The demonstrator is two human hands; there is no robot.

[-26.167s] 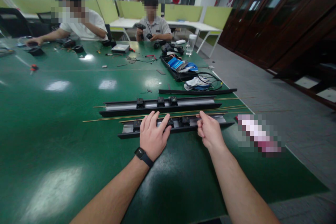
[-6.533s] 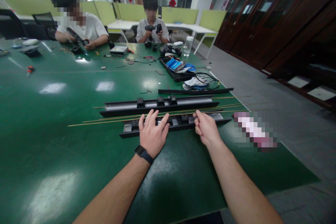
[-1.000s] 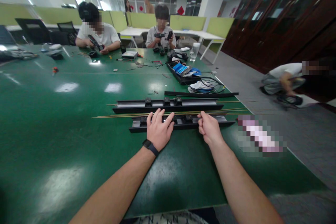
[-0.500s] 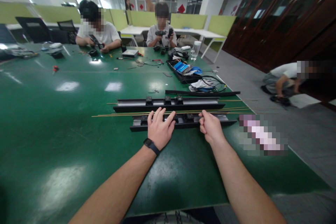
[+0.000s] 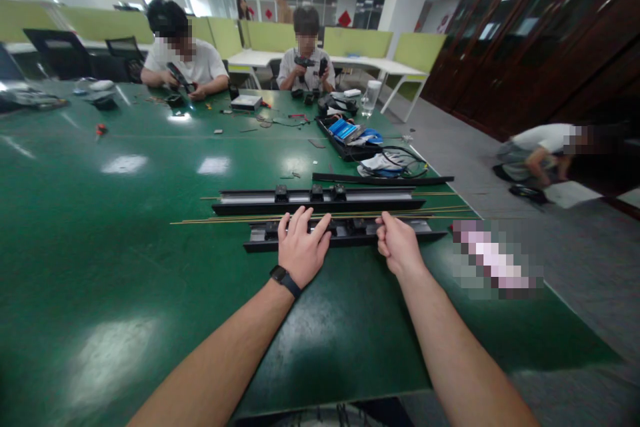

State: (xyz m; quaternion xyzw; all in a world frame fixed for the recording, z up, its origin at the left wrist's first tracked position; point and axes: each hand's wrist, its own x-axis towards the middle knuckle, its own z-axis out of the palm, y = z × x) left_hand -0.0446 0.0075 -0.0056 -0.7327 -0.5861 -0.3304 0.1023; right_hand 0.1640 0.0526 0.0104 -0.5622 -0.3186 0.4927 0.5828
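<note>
My left hand [image 5: 303, 250] lies palm down with its fingers spread over the near black rail [image 5: 435, 237], which has a pale inner channel and dark blocks in it. Thin brass-coloured rods [image 5: 195, 221] run along the far side of that rail, by my fingertips. Over the rail's right part, my right hand [image 5: 399, 243] is closed with thumb and forefinger together; whatever it may pinch is hidden. Parallel behind them sits a second black rail [image 5: 260, 207] with three black blocks [image 5: 317, 193] on it.
A narrow black strip [image 5: 383, 179] lies behind the rails. Farther back is a black tray [image 5: 345, 145] with blue items, gloves [image 5: 385, 163] and cables. A blurred pink object [image 5: 487, 253] lies right. Two people sit across the green table [image 5: 125, 227]; another crouches at right.
The whole view has shifted slightly, so things appear a little farther left. My hands keep nearly the same places and shapes over the near rail.
</note>
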